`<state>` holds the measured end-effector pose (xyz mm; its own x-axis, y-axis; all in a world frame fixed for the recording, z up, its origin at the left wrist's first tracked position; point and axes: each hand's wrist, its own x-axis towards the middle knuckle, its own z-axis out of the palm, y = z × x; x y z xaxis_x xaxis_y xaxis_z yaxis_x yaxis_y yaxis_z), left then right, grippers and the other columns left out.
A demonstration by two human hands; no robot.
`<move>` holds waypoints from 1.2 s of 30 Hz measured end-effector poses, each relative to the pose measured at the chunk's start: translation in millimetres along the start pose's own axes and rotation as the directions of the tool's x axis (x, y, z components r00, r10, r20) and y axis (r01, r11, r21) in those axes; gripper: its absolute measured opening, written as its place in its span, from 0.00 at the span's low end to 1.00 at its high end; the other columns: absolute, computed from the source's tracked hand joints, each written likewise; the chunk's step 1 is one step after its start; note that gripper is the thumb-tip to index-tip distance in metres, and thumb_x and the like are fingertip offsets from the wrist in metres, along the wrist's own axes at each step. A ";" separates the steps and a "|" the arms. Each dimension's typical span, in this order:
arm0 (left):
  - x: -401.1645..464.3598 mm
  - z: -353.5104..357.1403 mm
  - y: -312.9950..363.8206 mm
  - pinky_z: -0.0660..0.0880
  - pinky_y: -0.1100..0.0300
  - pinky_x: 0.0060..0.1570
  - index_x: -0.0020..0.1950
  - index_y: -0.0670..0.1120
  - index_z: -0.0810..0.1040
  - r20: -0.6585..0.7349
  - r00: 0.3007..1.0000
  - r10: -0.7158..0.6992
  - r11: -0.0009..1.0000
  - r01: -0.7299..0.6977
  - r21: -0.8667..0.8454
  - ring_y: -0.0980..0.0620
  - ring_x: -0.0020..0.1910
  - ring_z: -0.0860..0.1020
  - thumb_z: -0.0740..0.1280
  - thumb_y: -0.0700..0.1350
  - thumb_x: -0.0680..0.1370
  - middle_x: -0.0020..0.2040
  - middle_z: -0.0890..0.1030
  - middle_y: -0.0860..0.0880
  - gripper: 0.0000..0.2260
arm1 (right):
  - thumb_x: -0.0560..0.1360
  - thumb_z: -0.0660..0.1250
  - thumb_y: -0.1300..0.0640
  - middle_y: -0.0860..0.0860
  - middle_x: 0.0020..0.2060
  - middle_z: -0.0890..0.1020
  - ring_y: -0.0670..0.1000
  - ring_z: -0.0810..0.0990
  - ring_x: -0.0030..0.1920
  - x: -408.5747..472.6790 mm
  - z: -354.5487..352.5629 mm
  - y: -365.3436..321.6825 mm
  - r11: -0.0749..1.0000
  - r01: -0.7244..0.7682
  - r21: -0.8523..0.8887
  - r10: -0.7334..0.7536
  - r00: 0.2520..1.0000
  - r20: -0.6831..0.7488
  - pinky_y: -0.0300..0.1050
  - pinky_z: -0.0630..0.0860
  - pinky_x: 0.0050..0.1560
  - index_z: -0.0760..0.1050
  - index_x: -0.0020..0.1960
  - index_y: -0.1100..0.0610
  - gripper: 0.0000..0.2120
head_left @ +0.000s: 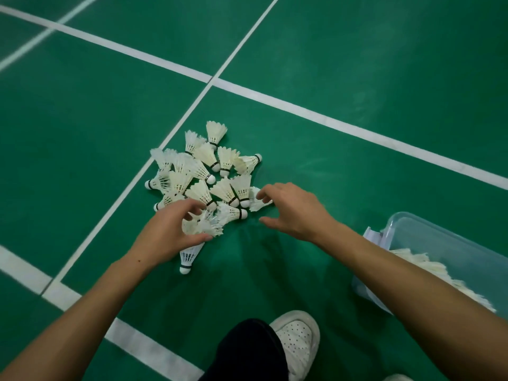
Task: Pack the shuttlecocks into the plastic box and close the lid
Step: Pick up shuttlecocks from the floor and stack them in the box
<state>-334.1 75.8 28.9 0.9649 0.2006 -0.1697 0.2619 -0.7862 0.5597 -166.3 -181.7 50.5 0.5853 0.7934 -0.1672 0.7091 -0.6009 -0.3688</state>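
Note:
A pile of several white feather shuttlecocks [204, 169] lies on the green court floor. My left hand [167, 229] grips a shuttlecock [202, 225] at the pile's near edge, fingers and thumb curled round its feathers. Another shuttlecock [188, 257] lies just under that hand. My right hand [294, 210] reaches to the pile's right side, and its fingertips touch the feathers of a shuttlecock [258, 202] there. The clear plastic box [428, 232] stands at the right with several shuttlecocks [428, 265] inside; my right forearm hides part of it. No lid is visible.
White court lines [275, 99] cross the green floor around the pile. My white shoe [298, 339] and dark trouser leg [247, 350] are at the bottom centre. A white paper-like piece [372, 237] sticks out by the box's left side.

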 end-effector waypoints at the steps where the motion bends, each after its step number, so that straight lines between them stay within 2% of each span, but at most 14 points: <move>1: -0.4 4.0 0.0 0.80 0.53 0.58 0.69 0.56 0.76 -0.007 1.000 0.026 0.998 -0.026 0.055 0.59 0.56 0.78 0.80 0.60 0.70 0.60 0.80 0.59 0.30 | 0.77 0.73 0.45 0.48 0.64 0.80 0.55 0.75 0.64 7.0 3.5 1.3 0.999 0.026 -0.024 -0.026 1.000 0.004 0.52 0.78 0.56 0.72 0.69 0.48 0.24; 4: 3.5 14.1 0.5 0.77 0.52 0.64 0.71 0.55 0.75 0.006 0.992 0.129 0.966 -0.127 0.226 0.53 0.64 0.75 0.81 0.57 0.71 0.66 0.78 0.55 0.31 | 0.75 0.75 0.53 0.47 0.68 0.78 0.57 0.73 0.62 27.2 13.5 5.8 0.990 0.122 -0.069 -0.120 0.992 0.032 0.51 0.75 0.60 0.74 0.69 0.48 0.24; 8: 22.9 21.4 -0.6 0.77 0.51 0.60 0.72 0.51 0.75 0.130 0.949 0.288 0.812 -0.314 0.493 0.46 0.62 0.76 0.83 0.58 0.68 0.65 0.79 0.51 0.36 | 0.73 0.70 0.65 0.45 0.69 0.79 0.58 0.73 0.62 45.3 24.5 12.6 0.971 0.222 -0.086 -0.215 0.973 0.077 0.57 0.76 0.60 0.77 0.68 0.47 0.25; 11: 38.2 25.5 6.0 0.76 0.52 0.54 0.80 0.49 0.65 0.177 0.932 0.315 0.718 -0.356 0.598 0.47 0.57 0.76 0.83 0.56 0.69 0.58 0.83 0.51 0.45 | 0.76 0.65 0.70 0.49 0.68 0.80 0.59 0.73 0.61 47.3 29.5 17.1 0.959 0.240 -0.149 -0.231 0.970 0.073 0.56 0.76 0.58 0.77 0.69 0.48 0.26; 13: 46.4 28.1 10.4 0.74 0.53 0.51 0.83 0.51 0.56 0.203 0.935 0.291 0.700 -0.353 0.620 0.47 0.53 0.76 0.82 0.54 0.71 0.52 0.84 0.53 0.48 | 0.77 0.65 0.71 0.52 0.66 0.80 0.60 0.74 0.58 46.3 33.2 23.4 0.953 0.234 -0.190 -0.229 0.972 0.051 0.54 0.76 0.53 0.77 0.69 0.49 0.26; 15: 52.5 30.5 12.5 0.72 0.53 0.49 0.83 0.56 0.54 0.242 0.933 0.268 0.707 -0.361 0.608 0.48 0.50 0.77 0.79 0.51 0.74 0.48 0.85 0.54 0.45 | 0.77 0.66 0.70 0.54 0.63 0.79 0.60 0.75 0.56 45.0 34.0 30.2 0.947 0.224 -0.230 -0.219 0.975 0.048 0.54 0.76 0.50 0.75 0.70 0.51 0.25; 18: 59.0 34.7 13.4 0.71 0.53 0.50 0.80 0.62 0.60 0.284 0.922 0.263 0.727 -0.383 0.569 0.49 0.46 0.78 0.75 0.50 0.79 0.45 0.84 0.53 0.35 | 0.77 0.65 0.69 0.55 0.63 0.77 0.60 0.74 0.56 42.2 28.5 35.8 0.936 0.207 -0.283 -0.194 0.978 0.073 0.55 0.78 0.49 0.73 0.70 0.53 0.24; 21: 66.7 37.6 14.1 0.72 0.53 0.52 0.78 0.60 0.70 0.297 0.922 0.247 0.785 -0.370 0.497 0.49 0.48 0.82 0.75 0.50 0.79 0.48 0.86 0.53 0.28 | 0.78 0.65 0.70 0.56 0.61 0.75 0.59 0.73 0.56 39.9 25.1 42.2 0.933 0.177 -0.314 -0.162 0.984 0.074 0.53 0.75 0.41 0.72 0.69 0.54 0.22; 24: 71.5 35.8 10.6 0.78 0.54 0.50 0.74 0.53 0.78 0.262 0.930 0.258 0.852 -0.347 0.393 0.49 0.46 0.85 0.78 0.49 0.77 0.47 0.88 0.52 0.25 | 0.79 0.65 0.70 0.56 0.58 0.76 0.59 0.73 0.55 37.2 24.1 49.3 0.923 0.159 -0.350 -0.134 0.986 0.094 0.51 0.69 0.37 0.75 0.64 0.56 0.17; 28: 72.0 32.1 14.6 0.80 0.57 0.48 0.71 0.53 0.82 0.241 0.948 0.206 0.927 -0.268 0.261 0.54 0.43 0.84 0.77 0.49 0.78 0.46 0.87 0.53 0.21 | 0.78 0.69 0.67 0.56 0.54 0.74 0.59 0.73 0.53 32.0 17.0 57.0 0.911 0.130 -0.392 -0.086 0.988 0.128 0.51 0.69 0.36 0.78 0.56 0.57 0.09; 32: 71.3 28.3 25.6 0.81 0.59 0.48 0.63 0.52 0.87 0.176 0.970 0.167 0.966 -0.197 0.165 0.59 0.43 0.83 0.77 0.48 0.78 0.49 0.89 0.53 0.13 | 0.78 0.70 0.65 0.56 0.48 0.74 0.59 0.72 0.48 25.8 9.5 62.1 0.922 0.086 -0.378 -0.058 0.995 0.086 0.50 0.68 0.34 0.77 0.48 0.59 0.03; 36: 70.1 26.6 37.4 0.75 0.70 0.42 0.58 0.56 0.88 0.106 0.986 0.127 0.990 -0.131 0.041 0.64 0.41 0.81 0.78 0.49 0.77 0.46 0.86 0.59 0.11 | 0.81 0.67 0.59 0.55 0.49 0.75 0.58 0.72 0.49 9.7 -1.6 65.2 0.963 0.049 -0.267 -0.042 0.999 0.030 0.51 0.72 0.36 0.79 0.50 0.57 0.03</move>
<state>-257.3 44.9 16.3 0.9826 0.0366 -0.1822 0.1317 -0.8291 0.5434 -113.8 -213.3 26.4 0.5429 0.8206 -0.1786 0.8159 -0.5658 -0.1193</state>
